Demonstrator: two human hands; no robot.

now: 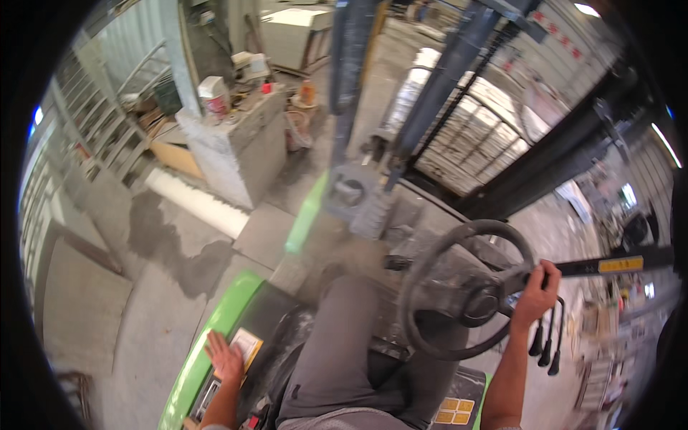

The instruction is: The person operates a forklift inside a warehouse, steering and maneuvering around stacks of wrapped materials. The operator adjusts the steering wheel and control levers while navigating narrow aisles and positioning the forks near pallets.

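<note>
Two bare hands of a seated person are in view, and both rest on parts of a green forklift. The right hand is on the right side of the black steering wheel; its fingers are curled closed around the rim, near the spoke that goes to the hub. Just under this hand, three black control levers with round knobs hang down, close to the hand but not touching it. The left hand lies flat, with the fingers spread wide and holding nothing, on the green left side panel of the forklift, at its lower left edge, and it partly covers a yellow and white label there. Between the two arms are the person's legs in grey trousers. In front of the wheel the dark mast beams rise up, with a wire grid behind them. On the concrete floor, to the left of the forklift, stands a grey concrete block that carries a white container and small items on its top. A white pipe lies on the floor along the foot of the block. Further left, metal racks stand near the wall.
</note>
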